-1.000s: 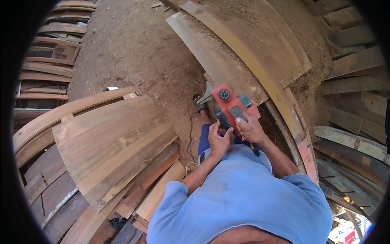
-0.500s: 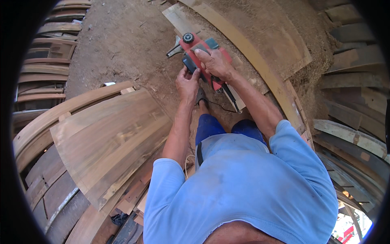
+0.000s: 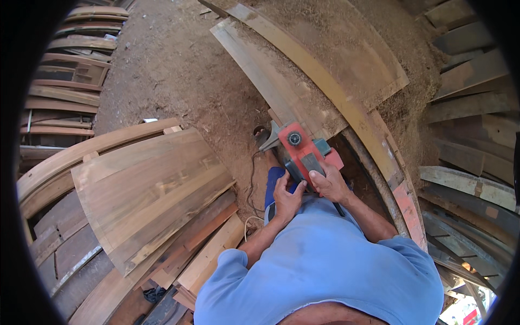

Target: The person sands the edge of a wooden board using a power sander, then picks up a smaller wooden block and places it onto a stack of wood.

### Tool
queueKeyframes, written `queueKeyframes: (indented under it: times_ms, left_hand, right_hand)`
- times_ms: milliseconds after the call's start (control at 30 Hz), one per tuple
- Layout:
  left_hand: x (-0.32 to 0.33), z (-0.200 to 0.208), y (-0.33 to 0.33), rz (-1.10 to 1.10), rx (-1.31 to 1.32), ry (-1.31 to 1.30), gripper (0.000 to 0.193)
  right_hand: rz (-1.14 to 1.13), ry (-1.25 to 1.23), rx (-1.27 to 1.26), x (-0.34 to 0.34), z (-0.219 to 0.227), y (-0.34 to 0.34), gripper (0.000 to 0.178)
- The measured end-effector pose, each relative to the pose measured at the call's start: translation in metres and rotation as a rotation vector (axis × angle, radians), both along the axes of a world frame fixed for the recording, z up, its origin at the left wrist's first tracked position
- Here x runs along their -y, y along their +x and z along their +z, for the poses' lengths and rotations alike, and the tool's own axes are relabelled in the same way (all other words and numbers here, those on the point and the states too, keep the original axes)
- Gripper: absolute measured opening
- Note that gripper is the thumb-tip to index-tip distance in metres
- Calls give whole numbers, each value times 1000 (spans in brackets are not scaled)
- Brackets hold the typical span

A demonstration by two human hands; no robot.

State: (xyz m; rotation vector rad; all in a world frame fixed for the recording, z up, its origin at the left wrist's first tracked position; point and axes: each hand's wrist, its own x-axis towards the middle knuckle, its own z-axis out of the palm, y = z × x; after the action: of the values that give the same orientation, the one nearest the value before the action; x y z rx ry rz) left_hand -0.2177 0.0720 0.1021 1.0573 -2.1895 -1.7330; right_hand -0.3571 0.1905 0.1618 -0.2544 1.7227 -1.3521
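Note:
A red and black electric hand planer (image 3: 305,145), with a round dark knob at its front, is close to my body by the near end of a wide wooden board (image 3: 265,73). My right hand (image 3: 331,187) is wrapped around its rear handle, thumb on top. With bent fingers and thumb, my left hand (image 3: 287,199) grips the dark housing on its left side. The planer's underside is hidden, so I cannot tell whether it touches the board.
A long yellowish curved-looking beam (image 3: 319,67) runs along the board's right side. At left, a wide panel (image 3: 154,181) lies on stacked timber. A dark cord (image 3: 251,184) hangs by my leg. Shavings cover the ground, and wood stacks (image 3: 466,111) line the right.
Both hands have drawn the planer back toward my body, from farther along the board to its near end. More of the board's surface now shows.

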Motion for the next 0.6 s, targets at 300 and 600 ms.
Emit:
queueKeyframes:
  times_ms: [300, 600]
  left_hand:
    - [88, -3, -74, 129, -82, 207, 40]
    - [220, -10, -180, 145, -238, 199, 31]
  right_hand:
    - [54, 82, -44, 96, 5, -66, 54]
    - [-6, -116, -387, 233, -19, -164, 50]
